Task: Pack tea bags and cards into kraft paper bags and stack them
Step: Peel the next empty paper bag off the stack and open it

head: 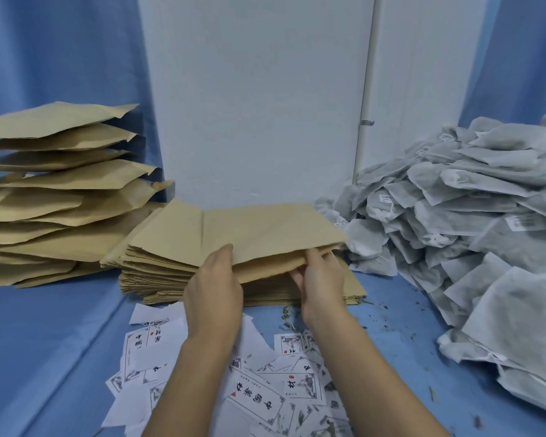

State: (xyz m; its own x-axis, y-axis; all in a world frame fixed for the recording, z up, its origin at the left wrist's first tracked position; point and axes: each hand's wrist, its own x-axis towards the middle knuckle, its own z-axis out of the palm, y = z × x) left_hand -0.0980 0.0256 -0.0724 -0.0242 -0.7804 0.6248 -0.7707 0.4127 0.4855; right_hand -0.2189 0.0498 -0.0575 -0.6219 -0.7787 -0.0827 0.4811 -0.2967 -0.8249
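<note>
With left hand [213,283] and right hand [320,277] pinching the near edge of the top flat tan kraft paper bag [249,228], centre frame, peel only it off the stack [158,275].

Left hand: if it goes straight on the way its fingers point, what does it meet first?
The top kraft bag the left hand holds, atop the stack of flat bags; behind that, probably the white wall.
</note>
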